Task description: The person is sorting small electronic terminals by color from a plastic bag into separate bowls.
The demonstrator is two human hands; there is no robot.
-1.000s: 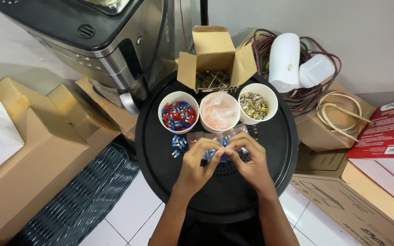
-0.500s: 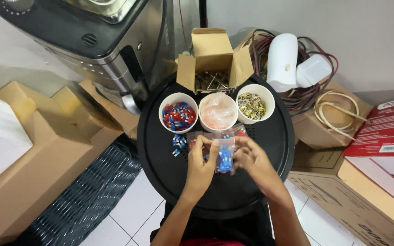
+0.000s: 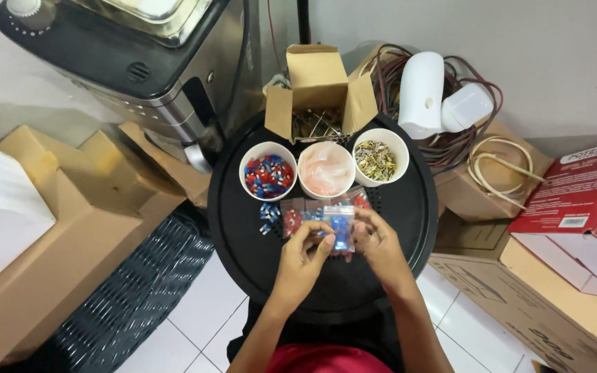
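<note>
Hands meet over the near part of the round black bench: the left hand and the right hand both pinch a small clear bag of blue pieces, fingers closed on its edges and the bag raised a little above the top. Compared with half a second ago, the bag is held more upright between the two hands and sits a bit more to the centre; a second ago the hands were lower, close to the bench.

Just beyond the fingers lie more small bags with red pieces and a few loose blue pieces, touching the bench. Behind them stand three white cups in a row: the left cup with red and blue pieces, the middle cup with clear bags, the right cup with brass-coloured pieces. Farther, an open cardboard box rests on the far edge. A steel appliance is at the far left, coiled cables at the far right.
</note>
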